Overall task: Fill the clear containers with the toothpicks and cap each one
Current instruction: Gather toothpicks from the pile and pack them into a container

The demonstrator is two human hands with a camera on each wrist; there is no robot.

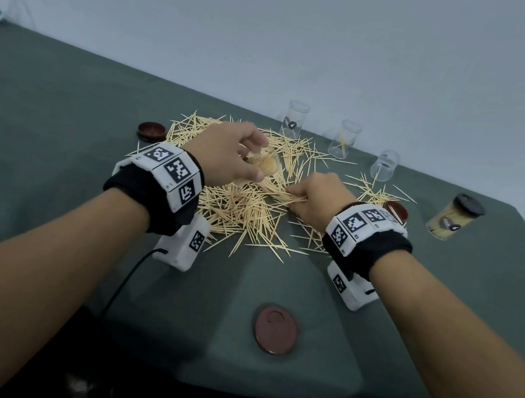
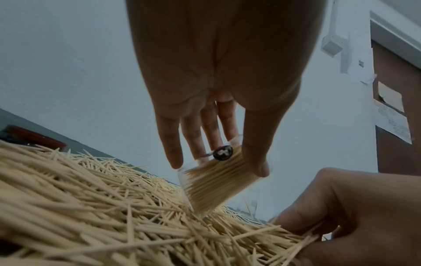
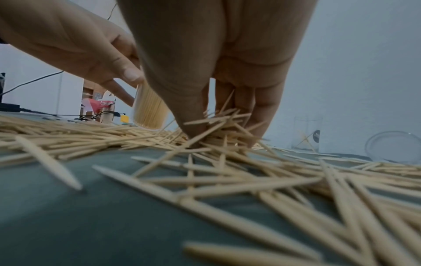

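Brown lid (image 1: 276,328) nearest on the bench (image 1: 56,136), well short of both hands. Left hand (image 1: 226,154) wrapped round a tilted clear container (image 2: 218,181), nearly full, over the toothpicks (image 1: 245,210); rigid, smooth, probably slippery, best held round the wall. Right hand (image 1: 315,199) just beside, pinching a light, springy bunch, likely to splay.

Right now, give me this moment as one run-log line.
left hand: holds tilted, nearly full container over pile | right hand: pinches toothpicks from pile | capped: one full container | uncapped: three near-empty containers
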